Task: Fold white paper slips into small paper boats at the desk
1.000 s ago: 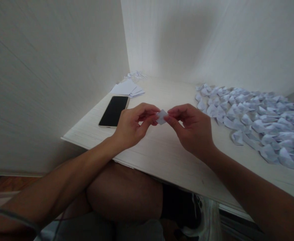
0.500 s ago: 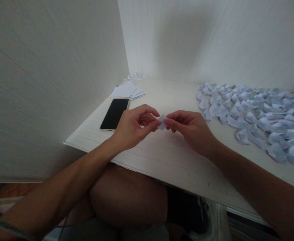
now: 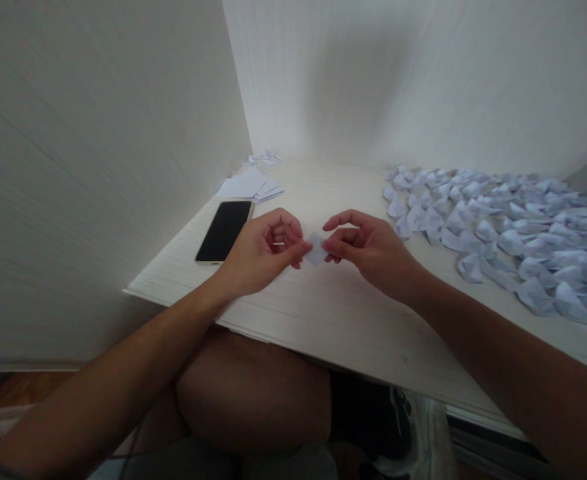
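A small folded piece of white paper (image 3: 316, 249), roughly diamond-shaped, is held just above the table between my two hands. My left hand (image 3: 268, 250) pinches its left corner between thumb and fingers. On the opposite corner, the thumb and fingers of my right hand (image 3: 368, 245) are closed, with the index finger raised away from the paper. Fine creases on the paper are too small to make out.
A phone (image 3: 225, 231) with a dark screen lies left of my left hand. Behind it are flat white paper sheets (image 3: 248, 183) and small scraps (image 3: 265, 158) by the corner. Many folded paper pieces (image 3: 513, 233) cover the right of the white table (image 3: 293, 313). Walls rise left and behind.
My right index finger has lifted off the paper. The paper now shows more of its face between my hands, and the view has shifted slightly.
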{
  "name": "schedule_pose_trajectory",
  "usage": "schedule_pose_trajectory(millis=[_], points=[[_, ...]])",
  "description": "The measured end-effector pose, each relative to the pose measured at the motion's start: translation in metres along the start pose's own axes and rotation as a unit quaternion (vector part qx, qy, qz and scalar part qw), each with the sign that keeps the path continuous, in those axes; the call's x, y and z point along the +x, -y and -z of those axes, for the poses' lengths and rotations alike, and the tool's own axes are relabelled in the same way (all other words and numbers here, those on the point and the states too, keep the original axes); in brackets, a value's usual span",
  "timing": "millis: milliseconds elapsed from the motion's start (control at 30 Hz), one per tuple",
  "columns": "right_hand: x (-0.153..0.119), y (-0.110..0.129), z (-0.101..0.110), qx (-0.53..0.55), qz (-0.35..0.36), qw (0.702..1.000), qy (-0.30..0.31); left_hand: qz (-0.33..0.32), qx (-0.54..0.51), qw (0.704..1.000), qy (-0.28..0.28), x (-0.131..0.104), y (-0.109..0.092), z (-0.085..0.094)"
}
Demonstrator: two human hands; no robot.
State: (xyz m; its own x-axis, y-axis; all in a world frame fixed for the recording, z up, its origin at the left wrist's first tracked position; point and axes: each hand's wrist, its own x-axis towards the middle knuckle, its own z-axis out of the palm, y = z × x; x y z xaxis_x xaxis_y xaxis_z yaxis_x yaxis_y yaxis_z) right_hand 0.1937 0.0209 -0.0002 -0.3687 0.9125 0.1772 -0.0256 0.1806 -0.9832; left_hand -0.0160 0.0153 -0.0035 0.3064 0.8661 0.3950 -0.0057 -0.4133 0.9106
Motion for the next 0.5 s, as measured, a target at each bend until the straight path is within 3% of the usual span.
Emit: schedule_pose_trajectory(millis=[200,400,500], points=[[0.0021,0.0005,0.0087,-0.004,0.023,0.998,0.059,0.012,0.054,0.998,0.0,0.0001,0.0026,0.0047],[-0.0047,0.0023,0.0008,-0.097,0.094,0.99,0.043,0.025,0.043,0.999,0.003,-0.0007,0.0021,0.0047],[-0.0052,0.0009,-0.0005,-0.096,0.097,0.99,0.023,0.003,0.035,0.999,0.009,-0.0022,-0.0006,0.0028]])
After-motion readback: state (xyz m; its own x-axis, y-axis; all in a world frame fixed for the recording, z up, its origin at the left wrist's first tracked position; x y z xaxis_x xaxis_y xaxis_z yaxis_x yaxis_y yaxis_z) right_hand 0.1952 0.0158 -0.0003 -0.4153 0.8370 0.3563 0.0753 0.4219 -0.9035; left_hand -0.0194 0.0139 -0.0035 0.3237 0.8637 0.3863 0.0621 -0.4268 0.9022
